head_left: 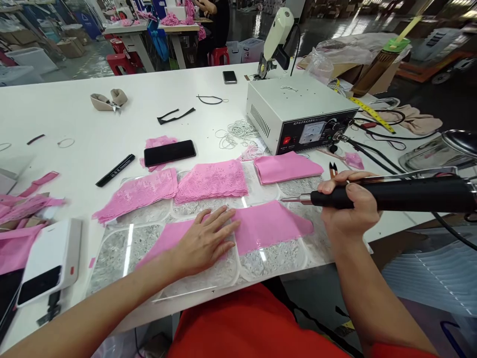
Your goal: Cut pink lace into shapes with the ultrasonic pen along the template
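My left hand [210, 241] lies flat with fingers spread on a pink fabric piece, pressing it against a clear-topped, patterned mat [112, 253]. Part of that piece is under my palm; its right part [274, 226] shows beyond my fingertips. In my right hand [354, 204] is a black handheld ultrasonic cutter [410, 195], fingers wrapped round its grip. Its thin metal tip points left, just above the fabric's upper right edge; whether it touches, I cannot tell. Behind lie two pink lace pieces [212, 181] [143, 194] and a folded pink cloth [288, 167].
A grey control box [298, 109] with cables stands at the back right. Around the mat lie a black phone [170, 153], a black marker [115, 170] and a white device [55, 263]. A glass jar [439, 151] sits right, near the cutter. A person works at another table.
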Available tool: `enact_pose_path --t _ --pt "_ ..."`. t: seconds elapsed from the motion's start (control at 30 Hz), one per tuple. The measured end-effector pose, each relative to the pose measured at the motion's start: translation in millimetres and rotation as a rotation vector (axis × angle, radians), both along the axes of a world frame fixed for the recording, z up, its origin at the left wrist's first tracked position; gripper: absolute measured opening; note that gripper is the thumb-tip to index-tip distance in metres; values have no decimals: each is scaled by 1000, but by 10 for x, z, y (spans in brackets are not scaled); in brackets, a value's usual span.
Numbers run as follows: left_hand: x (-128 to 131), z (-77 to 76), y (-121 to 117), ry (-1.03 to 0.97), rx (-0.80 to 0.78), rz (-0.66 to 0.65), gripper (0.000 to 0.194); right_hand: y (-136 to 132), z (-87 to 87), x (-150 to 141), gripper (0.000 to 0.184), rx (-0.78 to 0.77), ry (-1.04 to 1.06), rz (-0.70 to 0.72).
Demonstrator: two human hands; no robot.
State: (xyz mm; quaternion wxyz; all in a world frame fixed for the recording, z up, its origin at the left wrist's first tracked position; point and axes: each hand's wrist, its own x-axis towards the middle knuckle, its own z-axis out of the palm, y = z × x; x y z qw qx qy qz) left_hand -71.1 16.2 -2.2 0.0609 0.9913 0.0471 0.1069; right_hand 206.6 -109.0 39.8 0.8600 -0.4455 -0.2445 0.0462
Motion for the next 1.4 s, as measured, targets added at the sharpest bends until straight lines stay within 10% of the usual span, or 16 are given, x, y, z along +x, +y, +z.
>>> enact_pose_path --t 0.8,1.4 --pt "23 -7 5 -8 61 12 40 86 -99 -16 10 -36 -50 40" --pt "8 -32 84 -48 69 -32 44 -704 2 205 10 -94 42 -119"
